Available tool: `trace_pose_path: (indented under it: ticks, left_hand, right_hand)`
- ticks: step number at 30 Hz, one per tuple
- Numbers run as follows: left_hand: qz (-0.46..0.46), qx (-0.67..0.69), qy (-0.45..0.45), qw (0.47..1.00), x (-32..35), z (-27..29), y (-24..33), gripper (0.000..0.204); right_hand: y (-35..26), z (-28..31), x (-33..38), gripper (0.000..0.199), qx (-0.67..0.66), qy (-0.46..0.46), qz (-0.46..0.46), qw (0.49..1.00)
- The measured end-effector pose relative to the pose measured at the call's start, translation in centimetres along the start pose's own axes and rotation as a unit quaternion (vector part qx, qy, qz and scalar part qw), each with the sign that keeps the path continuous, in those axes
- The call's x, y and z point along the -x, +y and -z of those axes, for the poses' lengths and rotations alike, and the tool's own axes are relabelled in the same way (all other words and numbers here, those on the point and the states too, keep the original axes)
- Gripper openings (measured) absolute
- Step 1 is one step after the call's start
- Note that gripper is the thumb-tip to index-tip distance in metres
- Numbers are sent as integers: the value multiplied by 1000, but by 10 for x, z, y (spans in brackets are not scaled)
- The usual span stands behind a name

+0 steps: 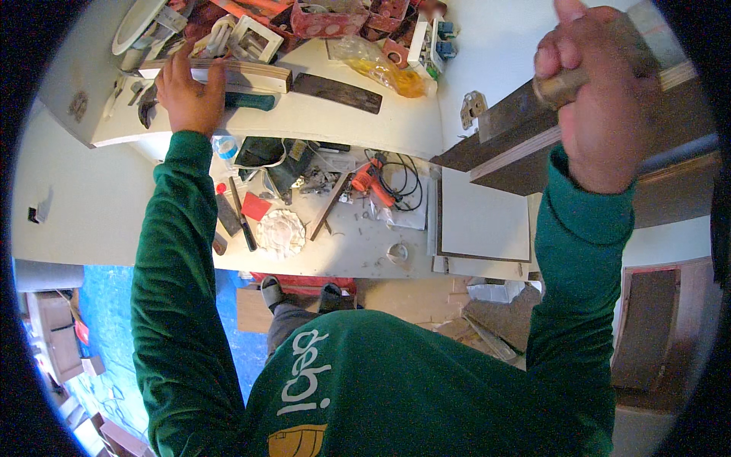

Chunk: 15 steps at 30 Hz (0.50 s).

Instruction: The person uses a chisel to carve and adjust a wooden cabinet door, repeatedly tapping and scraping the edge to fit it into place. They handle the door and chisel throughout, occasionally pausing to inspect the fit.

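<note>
Looks like a carpentry or fit-out workshop, maybe a room under renovation. Up top, a white desk [343, 122] crowded with red electrical boxes [329, 21], white switch plates [257, 38], a strip of plywood [228, 74] and a dark offcut [336, 93]. Lower down, a dusty shelf [358, 247] scattered with screws and shavings, an orange power drill [367, 181] trailing its black cable [405, 183], a chisel-like tool [242, 219]. Off to the right, a plywood-edged board [525, 137] with a metal hinge [473, 107] beside it. Below, wood scraps [472, 320] over the floor, a blue tarp [106, 320] on the left.
</note>
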<state>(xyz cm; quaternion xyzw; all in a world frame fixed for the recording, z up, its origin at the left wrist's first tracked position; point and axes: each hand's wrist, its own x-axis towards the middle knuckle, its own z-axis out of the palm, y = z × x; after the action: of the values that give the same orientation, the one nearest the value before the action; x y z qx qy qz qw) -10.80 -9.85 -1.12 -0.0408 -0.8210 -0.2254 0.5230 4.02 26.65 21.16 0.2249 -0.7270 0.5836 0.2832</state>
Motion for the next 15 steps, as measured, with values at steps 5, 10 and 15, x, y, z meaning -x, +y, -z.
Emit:
trace_pose_path:
  ticks: [5,10,15]
  left_hand:
    - [11,3,0,1000,0,1,0,55]
    - [14,-5,-6,1000,2,-1,0,54]
    - [4,-2,2,1000,0,-1,-3,55]
  right_hand:
    - [8,-2,12,17,83,7,-36,996]
    - [11,5,7,19,-28,21,-2,999]
    - [5,-6,16,19,102,31,-36,994]
